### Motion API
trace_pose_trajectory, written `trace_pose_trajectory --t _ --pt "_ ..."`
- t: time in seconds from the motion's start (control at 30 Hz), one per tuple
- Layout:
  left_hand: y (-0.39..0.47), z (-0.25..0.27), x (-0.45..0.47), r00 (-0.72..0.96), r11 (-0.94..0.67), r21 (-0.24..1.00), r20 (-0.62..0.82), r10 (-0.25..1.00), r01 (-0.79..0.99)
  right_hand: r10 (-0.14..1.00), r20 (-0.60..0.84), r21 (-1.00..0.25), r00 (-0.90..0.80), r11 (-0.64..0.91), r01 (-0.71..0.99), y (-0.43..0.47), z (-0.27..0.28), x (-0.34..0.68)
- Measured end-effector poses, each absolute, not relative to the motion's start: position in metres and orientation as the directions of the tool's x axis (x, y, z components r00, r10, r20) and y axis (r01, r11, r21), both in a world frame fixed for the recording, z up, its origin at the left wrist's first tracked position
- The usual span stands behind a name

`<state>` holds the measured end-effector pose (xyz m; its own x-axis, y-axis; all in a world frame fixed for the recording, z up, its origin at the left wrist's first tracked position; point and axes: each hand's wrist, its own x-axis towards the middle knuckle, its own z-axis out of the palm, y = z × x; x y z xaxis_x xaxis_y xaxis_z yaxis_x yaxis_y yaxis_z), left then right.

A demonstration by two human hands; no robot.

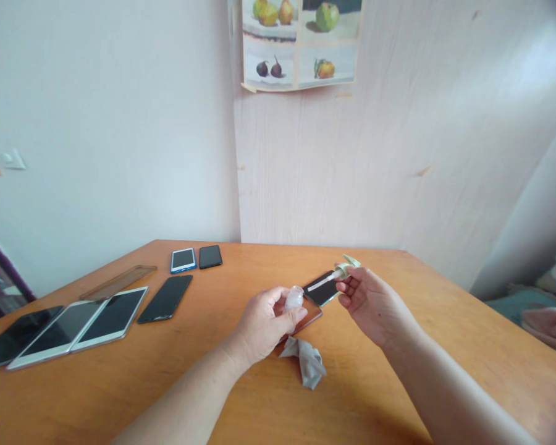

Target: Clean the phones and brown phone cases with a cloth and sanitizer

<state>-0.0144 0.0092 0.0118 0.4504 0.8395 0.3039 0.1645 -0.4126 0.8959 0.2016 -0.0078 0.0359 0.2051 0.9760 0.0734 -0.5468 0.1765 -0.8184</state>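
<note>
My left hand is closed around a small clear bottle, its open neck pointing up. Between the fingers of my right hand is a pale green pump top, whose thin white dip tube points left toward the bottle. The pump top and bottle are apart. Behind the hands lies a dark-screened phone. A brown flat item, perhaps a phone or case, is partly hidden under my left hand. A crumpled grey cloth lies just in front.
On the left of the wooden table lie a black tablet, two white-framed tablets, a black phone and a brown transparent case. A blue-edged phone and a small black phone lie farther back.
</note>
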Motion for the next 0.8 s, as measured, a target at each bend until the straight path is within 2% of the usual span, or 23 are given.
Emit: trace_pose_trajectory --t 0.13,0.3,0.57,0.67,0.8 --pt "0.009 0.011 -0.014 0.5 -0.318 0.943 0.23 0.835 0.097 0.98 0.072 -0.827 0.188 0.164 -0.537 -0.008 0.039 0.208" --pt "0.005 0.009 -0.01 0.577 -0.239 0.967 0.143 0.804 0.092 0.998 0.054 -0.894 0.031 0.062 -0.444 -0.012 0.041 0.213" --pt "0.003 0.008 -0.012 0.567 -0.271 0.942 0.115 0.816 0.199 0.998 0.039 -0.933 -0.044 0.02 -0.358 -0.013 0.037 0.215" --pt "0.008 0.009 -0.016 0.517 -0.275 0.935 0.127 0.847 0.222 0.99 0.063 -0.968 -0.128 0.029 -0.249 -0.015 0.035 0.216" --pt "0.012 0.01 -0.021 0.481 -0.248 0.939 0.107 0.87 0.238 0.955 0.053 -0.999 -0.293 0.049 -0.022 -0.018 0.032 0.211"
